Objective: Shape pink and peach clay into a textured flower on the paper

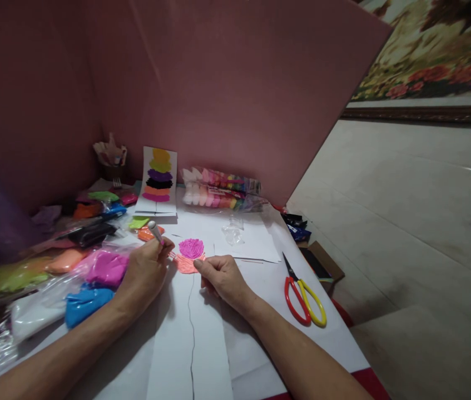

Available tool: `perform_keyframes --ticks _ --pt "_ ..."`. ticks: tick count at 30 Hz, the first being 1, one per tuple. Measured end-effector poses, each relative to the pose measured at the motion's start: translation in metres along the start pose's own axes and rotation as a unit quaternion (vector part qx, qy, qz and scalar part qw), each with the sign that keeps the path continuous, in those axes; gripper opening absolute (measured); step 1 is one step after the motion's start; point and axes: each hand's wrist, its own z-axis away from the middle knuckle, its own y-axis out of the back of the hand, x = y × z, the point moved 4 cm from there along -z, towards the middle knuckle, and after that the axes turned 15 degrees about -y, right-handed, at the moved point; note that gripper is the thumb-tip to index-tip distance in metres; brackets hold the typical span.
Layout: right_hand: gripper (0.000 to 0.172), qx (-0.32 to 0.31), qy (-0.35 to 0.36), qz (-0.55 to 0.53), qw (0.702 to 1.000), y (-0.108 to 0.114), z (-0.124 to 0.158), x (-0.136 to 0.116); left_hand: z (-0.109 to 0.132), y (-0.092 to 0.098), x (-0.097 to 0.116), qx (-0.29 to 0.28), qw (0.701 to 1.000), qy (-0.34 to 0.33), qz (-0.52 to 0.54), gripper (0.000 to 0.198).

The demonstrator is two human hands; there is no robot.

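Observation:
My left hand [147, 266] is closed around a fork [155, 231] with a pale handle; its tines point right, at the left edge of a flattened patch of orange clay [186, 264]. Above that patch, and touching it, is a ridged pink clay piece [192, 248]. Both lie on a long white paper strip [177, 344] with a wavy dark line running down it. My right hand [224, 278] has its thumb at the orange patch's right edge and its fingers curled; whatever is between them is hidden.
Bagged clay [89, 305] in several colours crowds the left side. Red-and-yellow scissors [304, 300] lie at the right. Behind stand a card with coloured bands [159, 178], clay packs [222, 191] and a cup [112, 171]. A crumpled clear wrapper [233, 234] lies mid-table.

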Motion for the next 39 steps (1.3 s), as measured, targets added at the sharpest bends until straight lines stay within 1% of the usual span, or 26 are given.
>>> perform_keyframes --ticks 5,8,14,22,28,32,39 --pt "0.051 0.002 0.005 0.003 1.0 0.0 0.0 -0.001 -0.003 0.003 0.004 0.02 1.0 -0.007 0.005 0.02" --pt "0.051 0.005 0.009 0.008 1.0 0.0 0.001 -0.001 -0.004 0.004 0.007 0.02 1.0 -0.017 0.005 0.019" --pt "0.051 0.008 0.013 0.011 1.0 0.0 0.0 0.0 -0.005 0.002 0.01 -0.005 1.0 -0.031 -0.001 0.02" --pt "0.049 0.007 0.018 0.016 1.0 0.0 0.0 -0.001 -0.004 0.006 0.01 -0.003 1.0 -0.02 -0.016 0.017" --pt "0.048 0.014 0.02 0.021 0.999 0.0 0.001 -0.002 -0.003 0.002 0.014 -0.044 0.999 -0.003 -0.011 0.021" --pt "0.049 0.012 0.016 0.025 0.999 0.0 0.001 -0.002 -0.002 -0.002 0.011 -0.069 0.998 0.003 -0.006 0.024" --pt "0.049 0.015 0.016 0.022 1.0 0.0 0.001 -0.001 -0.003 -0.002 0.003 -0.051 0.998 0.013 -0.026 0.023"
